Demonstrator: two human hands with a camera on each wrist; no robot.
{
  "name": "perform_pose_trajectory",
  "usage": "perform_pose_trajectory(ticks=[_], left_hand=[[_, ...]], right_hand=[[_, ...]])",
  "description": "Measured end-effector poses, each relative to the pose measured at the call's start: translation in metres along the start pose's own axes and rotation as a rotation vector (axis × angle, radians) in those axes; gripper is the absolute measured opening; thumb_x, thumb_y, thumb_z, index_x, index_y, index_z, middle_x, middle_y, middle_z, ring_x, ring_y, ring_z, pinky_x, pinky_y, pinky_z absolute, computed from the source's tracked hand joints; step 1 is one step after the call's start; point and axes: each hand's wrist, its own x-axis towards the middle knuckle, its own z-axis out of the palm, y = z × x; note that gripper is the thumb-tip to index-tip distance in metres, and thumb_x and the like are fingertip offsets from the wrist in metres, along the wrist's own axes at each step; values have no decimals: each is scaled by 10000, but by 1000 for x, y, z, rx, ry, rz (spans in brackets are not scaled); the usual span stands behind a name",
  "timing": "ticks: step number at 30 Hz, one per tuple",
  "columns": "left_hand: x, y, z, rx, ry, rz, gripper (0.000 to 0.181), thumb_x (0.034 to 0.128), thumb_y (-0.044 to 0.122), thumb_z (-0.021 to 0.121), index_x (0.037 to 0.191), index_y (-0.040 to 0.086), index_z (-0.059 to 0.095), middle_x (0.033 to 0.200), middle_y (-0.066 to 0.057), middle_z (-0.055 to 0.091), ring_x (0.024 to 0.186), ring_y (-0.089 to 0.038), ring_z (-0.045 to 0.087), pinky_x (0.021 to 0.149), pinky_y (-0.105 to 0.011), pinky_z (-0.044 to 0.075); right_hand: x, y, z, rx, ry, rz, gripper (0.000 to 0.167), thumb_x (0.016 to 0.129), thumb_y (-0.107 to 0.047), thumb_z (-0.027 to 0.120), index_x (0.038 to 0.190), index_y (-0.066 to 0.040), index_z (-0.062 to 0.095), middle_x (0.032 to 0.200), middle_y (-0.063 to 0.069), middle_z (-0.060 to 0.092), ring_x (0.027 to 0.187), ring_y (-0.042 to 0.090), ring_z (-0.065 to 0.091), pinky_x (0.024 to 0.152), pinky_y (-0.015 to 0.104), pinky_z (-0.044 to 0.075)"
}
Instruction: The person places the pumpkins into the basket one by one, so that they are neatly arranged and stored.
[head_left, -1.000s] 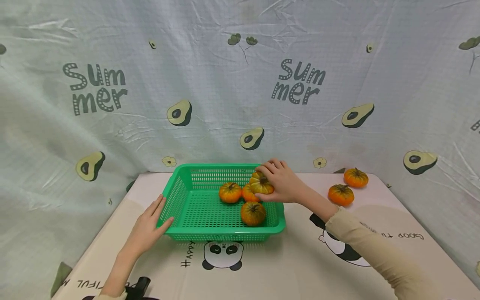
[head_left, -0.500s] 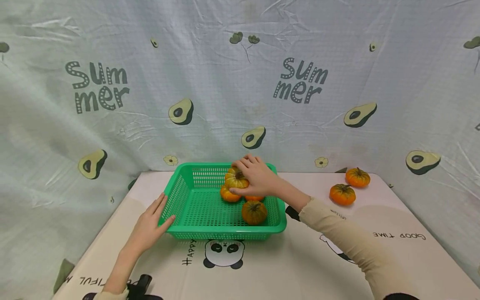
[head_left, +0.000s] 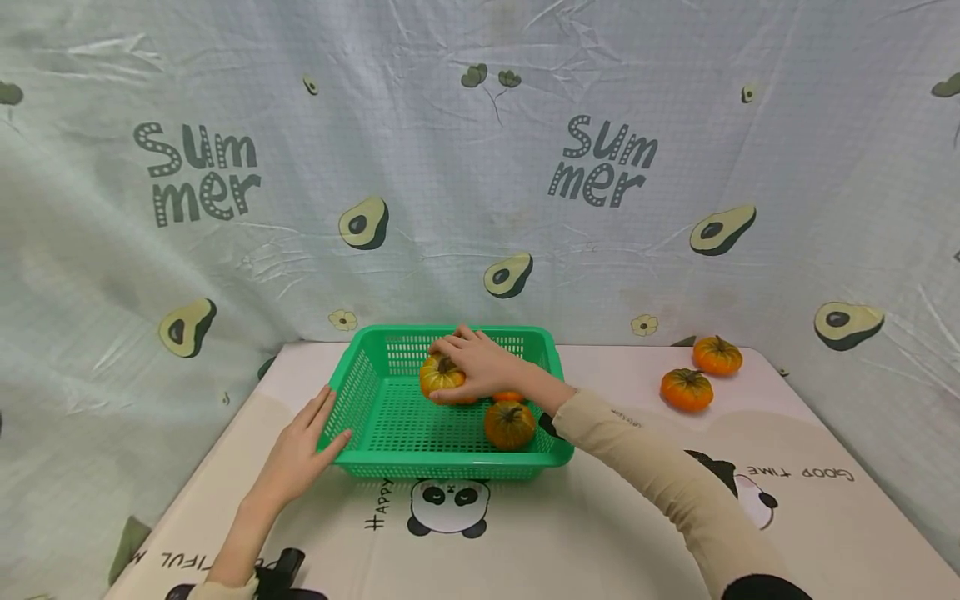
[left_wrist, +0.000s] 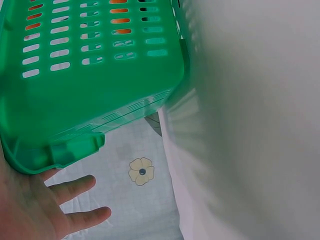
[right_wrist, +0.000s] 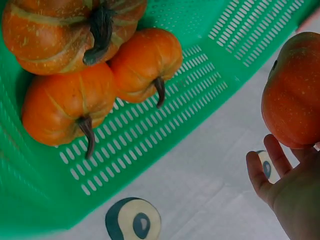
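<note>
Right hand [head_left: 483, 367]: grip wraps pumpkin [head_left: 440, 380], over basket [head_left: 450, 459]; three others [right_wrist: 70, 102] inside. Left hand [head_left: 295, 454]: grip released, fingers extended, at basket's left rim. Two pumpkins [head_left: 687, 390] on tabletop [head_left: 577, 525].

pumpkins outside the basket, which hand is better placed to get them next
Probably the right hand, once it releases the held pumpkin: the nearer loose pumpkin and farther loose pumpkin lie right of the green basket, while the left hand touches its left side.
</note>
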Motion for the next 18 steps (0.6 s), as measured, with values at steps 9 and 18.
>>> perform_pose_trajectory(ticks=[9,18], left_hand=[[1,2,0,-6,-5,0,654,864,270,557,1354,-80,303,1412,-264,273,1245,-459,312,966,-568,318],[1,1,-1,-7,2,8,650,863,262,561,1354,-78,305,1413,-262,274,1244,-458,316,963,-566,323]], right_hand=[[9,8,22,-72,-90,-18,590,775,-579,536,1221,-209,426,1188,-51,492,946,150,334,820,389,358],[11,5,35,-184,-220,-29,620,738,-612,563,1202,-221,435,1196,-51,505,970,159,350,808,371,348]])
